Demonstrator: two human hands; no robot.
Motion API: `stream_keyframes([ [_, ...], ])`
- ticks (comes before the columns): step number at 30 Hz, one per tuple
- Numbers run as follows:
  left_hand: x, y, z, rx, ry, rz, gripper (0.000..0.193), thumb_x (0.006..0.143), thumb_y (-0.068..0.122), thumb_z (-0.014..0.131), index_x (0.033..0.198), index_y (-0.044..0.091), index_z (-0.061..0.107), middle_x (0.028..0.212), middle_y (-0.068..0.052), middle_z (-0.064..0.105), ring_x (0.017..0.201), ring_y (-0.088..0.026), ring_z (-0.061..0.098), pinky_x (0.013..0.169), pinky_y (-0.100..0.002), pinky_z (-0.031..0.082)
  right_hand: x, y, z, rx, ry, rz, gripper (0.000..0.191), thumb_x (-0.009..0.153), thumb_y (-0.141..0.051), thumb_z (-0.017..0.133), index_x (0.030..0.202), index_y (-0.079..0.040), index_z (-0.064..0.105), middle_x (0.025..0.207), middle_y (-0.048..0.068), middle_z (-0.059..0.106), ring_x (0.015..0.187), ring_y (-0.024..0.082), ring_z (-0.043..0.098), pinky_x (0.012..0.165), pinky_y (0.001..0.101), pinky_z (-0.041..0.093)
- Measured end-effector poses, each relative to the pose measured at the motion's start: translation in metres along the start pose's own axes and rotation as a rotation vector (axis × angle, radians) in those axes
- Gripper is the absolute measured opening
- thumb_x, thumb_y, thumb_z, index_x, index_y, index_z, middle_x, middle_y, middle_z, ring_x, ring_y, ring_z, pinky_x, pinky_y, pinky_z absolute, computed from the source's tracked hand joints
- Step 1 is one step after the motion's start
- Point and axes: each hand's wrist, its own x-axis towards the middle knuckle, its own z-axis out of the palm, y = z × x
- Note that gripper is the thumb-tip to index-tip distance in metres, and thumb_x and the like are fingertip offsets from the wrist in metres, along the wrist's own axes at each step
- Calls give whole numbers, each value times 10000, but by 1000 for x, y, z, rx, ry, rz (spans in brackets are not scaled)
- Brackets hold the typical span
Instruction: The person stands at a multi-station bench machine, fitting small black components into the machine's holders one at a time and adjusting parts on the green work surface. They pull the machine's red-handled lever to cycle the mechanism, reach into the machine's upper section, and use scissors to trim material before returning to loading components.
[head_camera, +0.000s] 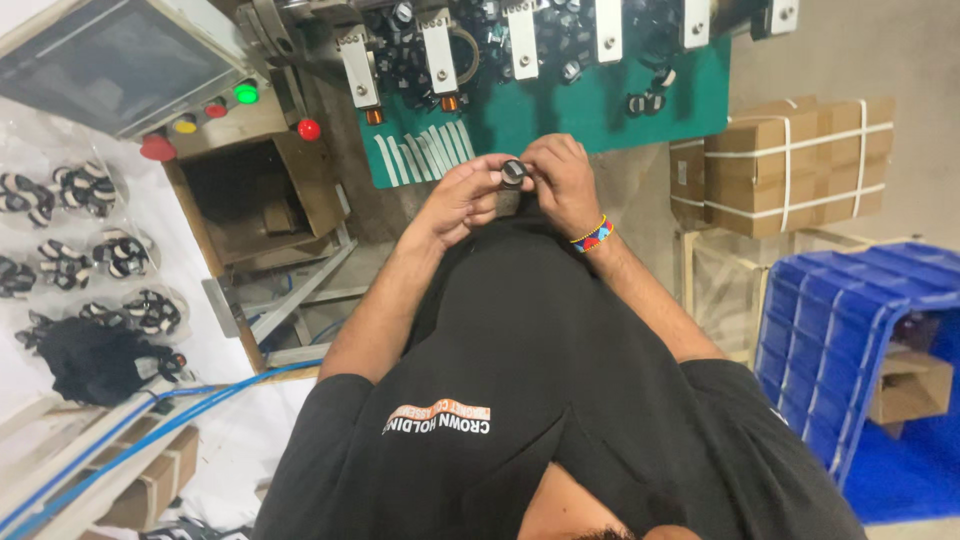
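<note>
You have a small round black part (513, 172) pinched at chest height, near the green belt (600, 115) of the machine on the far side. Left hand (462, 195) and right hand (562, 180) both have their fingertips curled tight around its rim. It looks like a two-handed check or fitting step. Any next move calls for one hand keeping its pinch before the other lets go. The round face points up at you; it's too small to tell any long axis.

The small round black part (513, 172) is mostly hidden by fingertips (497, 163), perhaps a cap.
</note>
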Motion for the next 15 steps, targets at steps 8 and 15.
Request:
stream_keyframes([
  [8, 37, -10, 40, 1174, 169, 439, 801, 860, 122, 771, 1586, 148, 432, 1175, -108, 771, 567, -71, 398, 534, -241, 411, 2, 66, -47, 499, -159, 488, 211, 1017, -126, 667, 1203, -27, 689, 1005, 39, 727, 905, 109, 688, 769, 272, 551],
  [15, 58, -42, 56, 1258, 313, 468, 962, 800, 128, 790, 1625, 189, 299, 1185, -94, 759, 545, -101, 527, 558, -272, 473, 27, 79, -80, 203, -453, 222, 117, 961, -104, 720, 1056, -36, 718, 921, 107, 718, 798, 250, 699, 709, 351, 552],
])
